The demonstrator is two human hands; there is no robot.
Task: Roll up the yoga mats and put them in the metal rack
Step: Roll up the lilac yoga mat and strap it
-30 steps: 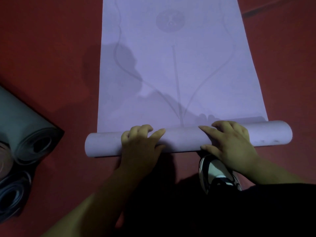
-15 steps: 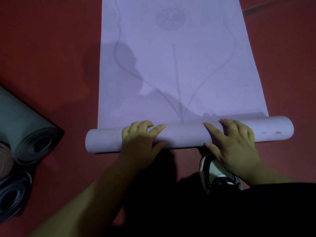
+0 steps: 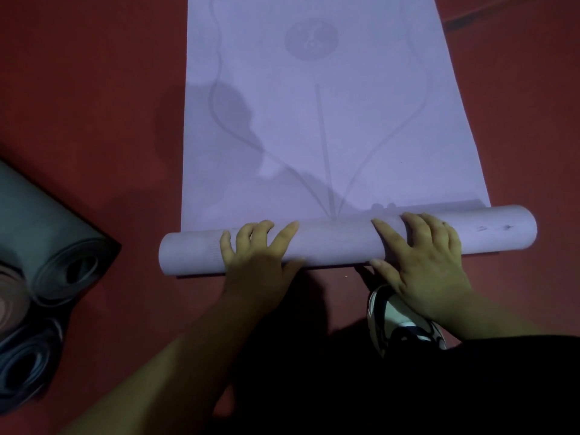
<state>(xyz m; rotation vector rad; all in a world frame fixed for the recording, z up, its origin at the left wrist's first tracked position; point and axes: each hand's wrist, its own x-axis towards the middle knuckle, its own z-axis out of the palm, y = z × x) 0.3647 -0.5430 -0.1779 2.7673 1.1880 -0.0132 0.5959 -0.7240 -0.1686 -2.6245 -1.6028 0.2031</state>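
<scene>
A purple yoga mat (image 3: 329, 120) with a faint line pattern lies flat on the red floor, running away from me. Its near end is wound into a roll (image 3: 339, 240) that lies crosswise. My left hand (image 3: 257, 252) sits on the left half of the roll, fingers bent over its top. On the right half my right hand (image 3: 420, 255) cups the roll, fingers over the top and thumb at its near side. The metal rack is not in view.
Three rolled mats lie at the left edge: a grey-green one (image 3: 47, 240), a pinkish one (image 3: 9, 296) and a dark blue one (image 3: 28, 365). A black and white shoe (image 3: 405, 324) stands just behind the roll under my right wrist. Red floor (image 3: 94, 105) surrounds the mat.
The roll has moved forward over the flat mat and grown a little thicker. Both hands have travelled with it.
</scene>
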